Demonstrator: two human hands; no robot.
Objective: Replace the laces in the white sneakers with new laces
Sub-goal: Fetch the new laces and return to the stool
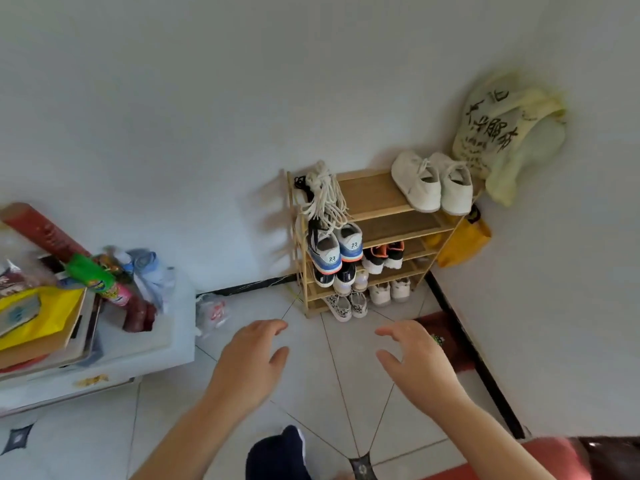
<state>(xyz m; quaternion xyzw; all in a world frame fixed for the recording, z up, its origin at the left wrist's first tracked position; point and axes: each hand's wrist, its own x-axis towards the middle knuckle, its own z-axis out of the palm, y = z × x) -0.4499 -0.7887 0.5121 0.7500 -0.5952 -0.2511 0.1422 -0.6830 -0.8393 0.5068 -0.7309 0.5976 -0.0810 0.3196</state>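
White sneakers stand as a pair on the right end of the top shelf of a wooden shoe rack in the corner, and a bundle of white laces hangs on the left post of the same rack, with other shoes on the lower shelves. Both hands are held out above the tiled floor, well apart from each other and from the rack. The left hand and the right hand have loose, slightly bent fingers and hold nothing.
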